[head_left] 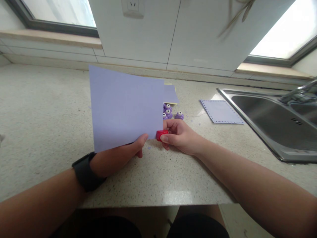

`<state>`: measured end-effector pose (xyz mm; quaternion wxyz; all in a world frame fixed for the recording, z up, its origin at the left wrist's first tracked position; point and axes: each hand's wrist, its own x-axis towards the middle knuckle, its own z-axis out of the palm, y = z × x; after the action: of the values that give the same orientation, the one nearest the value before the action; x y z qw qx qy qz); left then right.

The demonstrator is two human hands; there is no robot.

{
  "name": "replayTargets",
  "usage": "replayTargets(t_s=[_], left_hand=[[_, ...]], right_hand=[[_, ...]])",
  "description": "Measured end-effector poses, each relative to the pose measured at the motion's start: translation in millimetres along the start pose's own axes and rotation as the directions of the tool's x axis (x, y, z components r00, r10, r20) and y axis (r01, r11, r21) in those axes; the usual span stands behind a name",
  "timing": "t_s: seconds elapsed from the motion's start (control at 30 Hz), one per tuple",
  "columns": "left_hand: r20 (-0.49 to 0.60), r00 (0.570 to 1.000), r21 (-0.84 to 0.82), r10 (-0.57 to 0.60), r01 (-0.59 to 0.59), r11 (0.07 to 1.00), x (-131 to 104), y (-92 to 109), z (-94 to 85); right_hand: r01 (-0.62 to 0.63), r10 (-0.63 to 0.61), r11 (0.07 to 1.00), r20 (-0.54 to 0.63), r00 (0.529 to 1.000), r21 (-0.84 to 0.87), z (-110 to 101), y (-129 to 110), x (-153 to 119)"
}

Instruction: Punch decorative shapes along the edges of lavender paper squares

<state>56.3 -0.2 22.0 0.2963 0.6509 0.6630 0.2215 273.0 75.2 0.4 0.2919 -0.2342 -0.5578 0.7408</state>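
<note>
A pale purple sheet of paper (126,109) is held up above the counter by my left hand (138,145), its thumb on the front and most fingers hidden behind the sheet. My right hand (177,135) grips a small red paper punch (162,135) between thumb and fingers, at the sheet's lower right corner. Whether the corner sits inside the punch's slot I cannot tell. Just beyond my right hand lies a cluster of small purple punches (168,113) with white round tops, partly hidden by the sheet. One purple punch (179,115) stands apart to their right.
A purple sheet with a punched border (221,111) lies on the speckled counter (49,109), left of the steel sink (267,122) and its tap (299,92). Behind the held sheet is a paper stack (170,94). Tiny paper bits dot the counter. A socket (133,6) is on the wall.
</note>
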Motion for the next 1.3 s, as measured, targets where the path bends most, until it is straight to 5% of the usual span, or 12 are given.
replayTargets(t_s=[1.3], left_hand=[[0.002,0.996,-0.026,-0.094,0.094,0.995,-1.4,6.8,-1.3]], right_hand=[[-0.013,0.013,0.998,-0.005,1.0,-0.054,0.1,-1.0,-1.2]])
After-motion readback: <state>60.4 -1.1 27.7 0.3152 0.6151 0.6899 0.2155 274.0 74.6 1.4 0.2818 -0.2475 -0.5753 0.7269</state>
